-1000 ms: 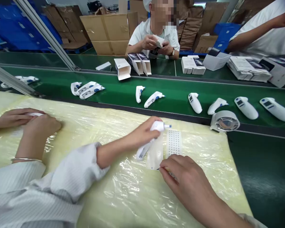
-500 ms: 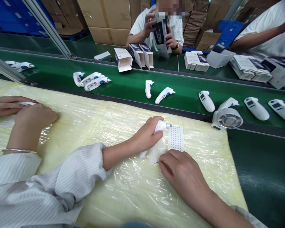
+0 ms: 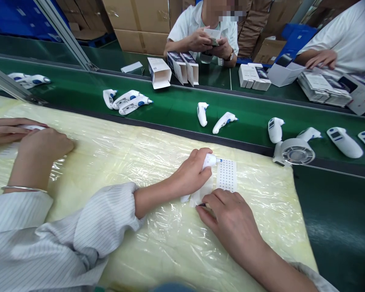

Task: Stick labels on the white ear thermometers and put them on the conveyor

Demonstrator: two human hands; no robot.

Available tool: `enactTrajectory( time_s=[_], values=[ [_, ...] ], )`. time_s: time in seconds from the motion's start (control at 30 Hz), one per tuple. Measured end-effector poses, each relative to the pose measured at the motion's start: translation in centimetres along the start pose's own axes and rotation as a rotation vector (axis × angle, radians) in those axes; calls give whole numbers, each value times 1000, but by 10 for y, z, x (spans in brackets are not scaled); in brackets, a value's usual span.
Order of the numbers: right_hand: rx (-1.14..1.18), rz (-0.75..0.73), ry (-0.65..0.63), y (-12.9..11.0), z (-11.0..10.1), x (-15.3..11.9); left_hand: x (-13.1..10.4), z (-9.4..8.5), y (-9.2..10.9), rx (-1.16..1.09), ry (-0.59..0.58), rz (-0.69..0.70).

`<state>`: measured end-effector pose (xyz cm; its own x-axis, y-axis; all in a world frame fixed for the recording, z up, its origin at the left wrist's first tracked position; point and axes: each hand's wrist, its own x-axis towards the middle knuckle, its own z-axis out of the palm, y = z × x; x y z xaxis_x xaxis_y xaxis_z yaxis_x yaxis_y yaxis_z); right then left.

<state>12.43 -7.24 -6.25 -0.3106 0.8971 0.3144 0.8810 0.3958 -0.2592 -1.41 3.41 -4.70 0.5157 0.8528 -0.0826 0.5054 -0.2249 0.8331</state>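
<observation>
My left hand (image 3: 190,172) is closed round a white ear thermometer (image 3: 209,161) whose blue tip points right; its lower end shows below my palm. Under the tip and to its right lies a white sticker sheet (image 3: 226,175) with rows of small round dots. A pale backing sheet (image 3: 202,194) lies between my two hands. My right hand (image 3: 231,215) covers the near edge of the sticker sheet, fingers pinched together. A small dark sliver shows at these fingertips, too small to name.
Yellowish plastic film (image 3: 164,239) covers the bench. Behind it runs a green conveyor belt (image 3: 170,109) carrying several thermometers. A small round fan (image 3: 296,152) stands at the belt's edge. A co-worker's hands (image 3: 44,146) hold a white object at left. Across the belt, two people handle boxes (image 3: 184,69).
The view has shifted slightly, and the thermometers on the belt have moved right. My right fingertips have moved slightly left over the backing sheet. The person opposite has lowered the box.
</observation>
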Motion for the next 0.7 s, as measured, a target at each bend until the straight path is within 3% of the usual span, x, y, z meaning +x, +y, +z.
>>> enactTrajectory(
  time_s=[0.2,0.43,0.57,0.7],
  values=[
    [34,1,30,-2,2,1,-1,1,-1,17,8,11],
    [514,258,-108,3,-20,4,0,1,-3,-1,0,15],
    [644,352,-30,12,-39,11,-2,-2,1,-71,27,35],
    [587,347,124,21,-56,26,-13,-6,15,-227,-26,5]
  ],
)
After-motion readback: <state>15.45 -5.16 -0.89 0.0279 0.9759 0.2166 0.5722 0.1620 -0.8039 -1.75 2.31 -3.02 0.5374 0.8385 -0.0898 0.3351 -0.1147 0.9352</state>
